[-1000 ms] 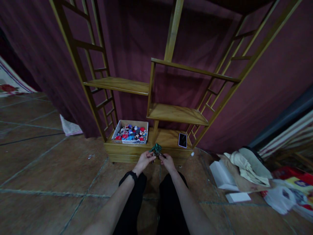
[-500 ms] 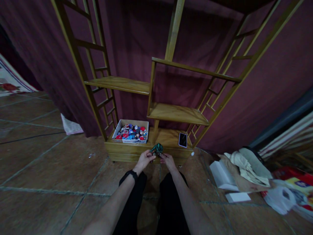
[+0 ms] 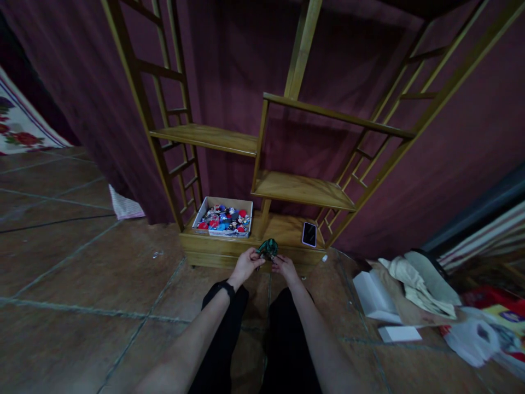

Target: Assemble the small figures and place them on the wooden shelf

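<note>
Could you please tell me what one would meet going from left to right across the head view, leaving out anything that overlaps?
Floral cloth, pale cloth, box of small colourful items, green item, phone, larger white box, plastic bag.

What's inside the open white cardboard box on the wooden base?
Inside the open white cardboard box: jumbled small red, blue, black and white items, too small to identify. Anything beneath the top ones is covered and can't be seen.

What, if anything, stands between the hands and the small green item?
Nothing visible does: the left hand and right hand both hold the green item by its lower sides, in front of the wooden shelf unit.
</note>
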